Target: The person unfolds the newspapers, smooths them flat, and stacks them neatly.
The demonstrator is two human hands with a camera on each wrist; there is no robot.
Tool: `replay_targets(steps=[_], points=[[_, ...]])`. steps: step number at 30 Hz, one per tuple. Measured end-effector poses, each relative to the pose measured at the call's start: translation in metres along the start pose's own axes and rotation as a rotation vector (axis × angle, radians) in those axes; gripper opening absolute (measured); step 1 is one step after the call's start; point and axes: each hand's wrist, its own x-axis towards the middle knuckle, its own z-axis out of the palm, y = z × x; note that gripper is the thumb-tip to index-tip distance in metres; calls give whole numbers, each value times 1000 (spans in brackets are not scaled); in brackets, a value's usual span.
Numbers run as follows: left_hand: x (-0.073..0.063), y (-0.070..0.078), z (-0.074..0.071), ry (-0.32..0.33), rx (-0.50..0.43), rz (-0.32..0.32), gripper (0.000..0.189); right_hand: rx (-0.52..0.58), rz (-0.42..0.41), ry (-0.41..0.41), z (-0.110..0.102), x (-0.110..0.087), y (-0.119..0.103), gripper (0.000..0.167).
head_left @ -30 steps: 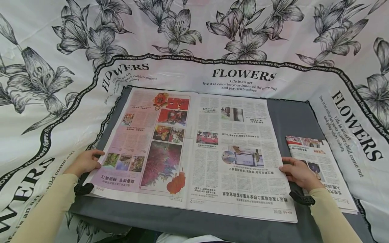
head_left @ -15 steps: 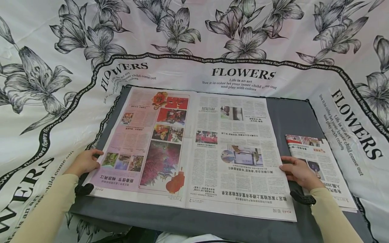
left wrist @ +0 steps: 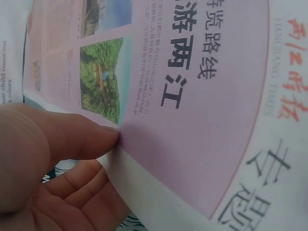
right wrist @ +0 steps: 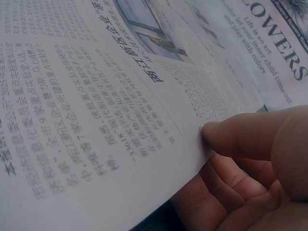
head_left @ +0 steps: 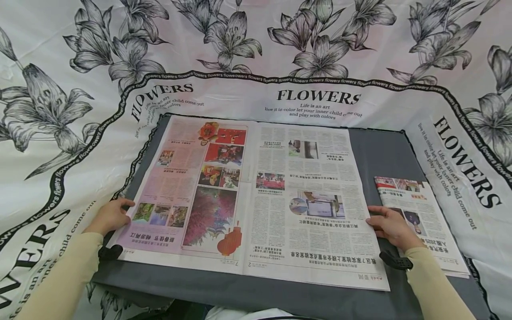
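Note:
An open newspaper (head_left: pixel 272 240) lies spread on the grey table, its print upside down in the head view. The left page has a pink-purple tint and color photos; the right page is mostly white with text. My left hand (head_left: pixel 110 215) pinches the left edge; in the left wrist view the thumb (left wrist: pixel 91 139) lies on top, with curled fingers (left wrist: pixel 82 192) under the paper. At the right edge my right hand (head_left: pixel 396 229) pinches the sheet likewise, thumb (right wrist: pixel 240 134) above and fingers (right wrist: pixel 207 197) below in the right wrist view.
A folded newspaper (head_left: pixel 430 222) lies to the right, partly behind my right hand and wrist. The grey table (head_left: pixel 380 153) shows along the back right and front. A white flower-printed cloth (head_left: pixel 232 95) surrounds the table.
Both hands keep their hold at the paper's edges. The newspaper stays spread in place; the whole head view shifts only slightly.

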Motion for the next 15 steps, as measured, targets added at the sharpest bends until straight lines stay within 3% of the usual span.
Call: replay_targets(steps=[5, 11, 15], points=[[-1, 4, -2, -3, 24, 4, 58, -7, -4, 5, -1, -2, -1, 70], [2, 9, -3, 52, 94, 75, 54, -15, -13, 15, -4, -2, -1, 70], [3, 13, -1, 88, 158, 79, 53, -32, -7, 20, -4, -2, -2, 72]])
